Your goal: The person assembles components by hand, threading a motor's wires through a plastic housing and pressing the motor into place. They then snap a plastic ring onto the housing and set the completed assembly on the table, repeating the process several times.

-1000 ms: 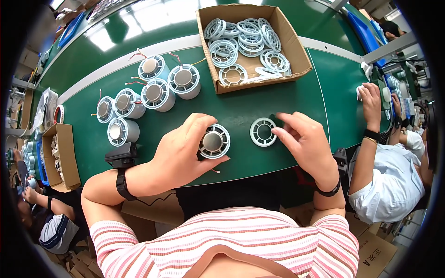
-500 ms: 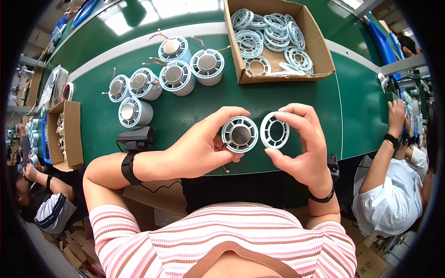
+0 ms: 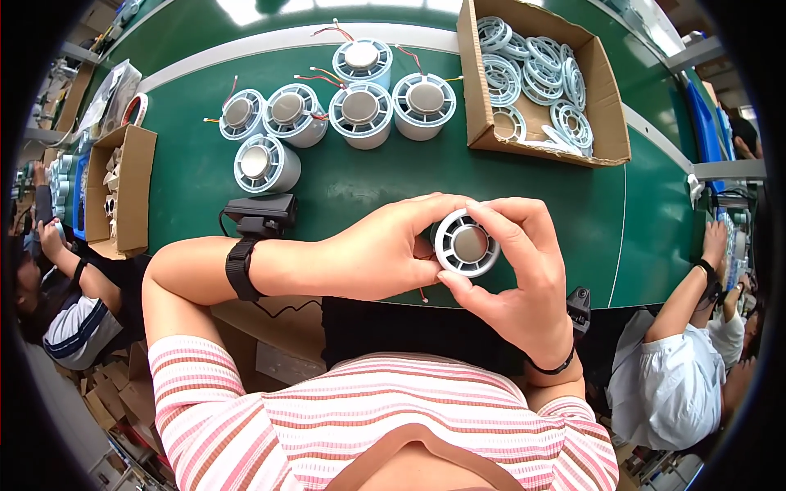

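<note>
My left hand (image 3: 381, 250) grips a small cylindrical fan unit with a round silver motor hub (image 3: 471, 244), its spoked face turned up. A thin wire end shows below my fingers. A white spoked ring (image 3: 440, 245) lies over the top of the unit, around the hub. My right hand (image 3: 528, 266) pinches the ring's edge between thumb and fingers; whether it is fully seated I cannot tell. Farther off to the left, several similar light-blue fan units (image 3: 360, 110) stand on the table, with red and other thin wires sticking out.
An open cardboard box (image 3: 604, 123) with several loose light-blue rings (image 3: 501, 78) sits at the back right. Another carton (image 3: 135, 188) stands at the left edge. A black device (image 3: 260, 213) is strapped at my left wrist. Co-workers sit on both sides of the green table (image 3: 352, 184).
My hands have come together and the white ring, held apart before, is now over the fan unit's face. The view has shifted, so the table's things appear moved.
</note>
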The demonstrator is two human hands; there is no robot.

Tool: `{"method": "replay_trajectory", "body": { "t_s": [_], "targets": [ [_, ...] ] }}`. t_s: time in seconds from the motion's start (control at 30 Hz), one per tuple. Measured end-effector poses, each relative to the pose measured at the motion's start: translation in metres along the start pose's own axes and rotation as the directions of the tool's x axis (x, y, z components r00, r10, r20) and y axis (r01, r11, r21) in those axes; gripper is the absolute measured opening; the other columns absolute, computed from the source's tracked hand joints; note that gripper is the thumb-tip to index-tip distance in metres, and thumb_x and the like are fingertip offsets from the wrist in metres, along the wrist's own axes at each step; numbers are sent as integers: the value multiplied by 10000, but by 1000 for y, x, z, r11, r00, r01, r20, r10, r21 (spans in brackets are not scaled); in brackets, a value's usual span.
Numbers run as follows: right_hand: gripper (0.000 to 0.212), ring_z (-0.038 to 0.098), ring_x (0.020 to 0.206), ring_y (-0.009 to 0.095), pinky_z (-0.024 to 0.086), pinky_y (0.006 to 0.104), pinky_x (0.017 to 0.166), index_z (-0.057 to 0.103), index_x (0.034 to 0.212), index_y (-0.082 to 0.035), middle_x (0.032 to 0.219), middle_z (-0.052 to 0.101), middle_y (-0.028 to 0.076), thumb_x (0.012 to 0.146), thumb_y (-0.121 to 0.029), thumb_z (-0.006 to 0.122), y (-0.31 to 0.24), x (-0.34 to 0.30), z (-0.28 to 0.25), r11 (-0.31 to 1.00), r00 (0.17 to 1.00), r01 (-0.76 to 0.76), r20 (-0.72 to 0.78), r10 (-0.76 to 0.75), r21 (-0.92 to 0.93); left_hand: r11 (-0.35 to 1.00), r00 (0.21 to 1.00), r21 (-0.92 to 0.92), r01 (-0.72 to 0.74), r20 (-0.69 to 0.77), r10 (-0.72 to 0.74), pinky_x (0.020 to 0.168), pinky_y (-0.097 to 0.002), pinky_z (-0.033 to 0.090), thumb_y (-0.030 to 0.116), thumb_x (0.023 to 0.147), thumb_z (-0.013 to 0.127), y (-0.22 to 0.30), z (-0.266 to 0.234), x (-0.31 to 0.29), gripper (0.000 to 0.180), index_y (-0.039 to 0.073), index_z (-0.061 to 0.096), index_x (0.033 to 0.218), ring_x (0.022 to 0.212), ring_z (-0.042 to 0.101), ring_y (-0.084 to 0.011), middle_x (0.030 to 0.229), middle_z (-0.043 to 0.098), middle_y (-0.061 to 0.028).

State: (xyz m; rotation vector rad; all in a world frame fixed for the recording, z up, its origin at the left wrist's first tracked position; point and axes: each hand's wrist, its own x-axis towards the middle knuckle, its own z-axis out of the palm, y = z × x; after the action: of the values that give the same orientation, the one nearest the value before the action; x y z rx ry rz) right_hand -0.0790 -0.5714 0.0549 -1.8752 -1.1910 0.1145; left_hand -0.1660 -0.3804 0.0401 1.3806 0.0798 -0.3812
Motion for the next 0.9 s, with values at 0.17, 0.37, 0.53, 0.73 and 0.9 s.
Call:
{"method": "replay_trajectory", "body": {
  "t_s": [0.17,0.37,0.53,0.73,0.9],
  "targets": [
    [686,638,1002,272,554,361,844,673,1274,-33,1109,605,125,648,-136,934,4,4,-9,998,996,-41,86,37,46,999,999,-9,35,30,-35,1006,-319,552,-72,920,677,5,-6,0,694,64,380,1533,1230,576,-140,1346,548,-64],
    [705,634,982,270,551,361,837,674,1277,-41,1093,610,120,642,-185,942,4,6,-12,997,988,-75,138,70,32,969,980,-176,175,125,-155,924,-293,579,59,940,725,11,-16,2,628,50,438,1498,1115,637,-135,1272,612,-79],
    [695,631,988,277,550,364,844,676,1270,-41,1101,611,123,638,-162,939,4,7,-11,995,987,-89,136,82,43,880,955,-379,287,187,-230,927,-317,565,140,953,750,15,-22,3,686,60,412,1545,1092,626,-133,1351,574,-62],
    [618,615,1112,299,534,367,912,682,1245,-55,1207,596,140,663,-47,888,6,8,-3,997,997,29,66,-34,73,960,990,-248,130,79,-114,910,-334,576,166,954,751,11,-13,-1,589,52,495,1472,1082,634,-136,1248,620,-51],
    [593,583,1189,313,508,370,970,680,1233,-68,1271,578,132,668,10,841,12,-5,-16,966,977,197,122,-178,-170,644,935,742,-186,-68,349,895,-379,552,164,893,784,33,-8,-18,523,49,577,1360,1056,658,-209,1197,627,-86]
  ]
}}
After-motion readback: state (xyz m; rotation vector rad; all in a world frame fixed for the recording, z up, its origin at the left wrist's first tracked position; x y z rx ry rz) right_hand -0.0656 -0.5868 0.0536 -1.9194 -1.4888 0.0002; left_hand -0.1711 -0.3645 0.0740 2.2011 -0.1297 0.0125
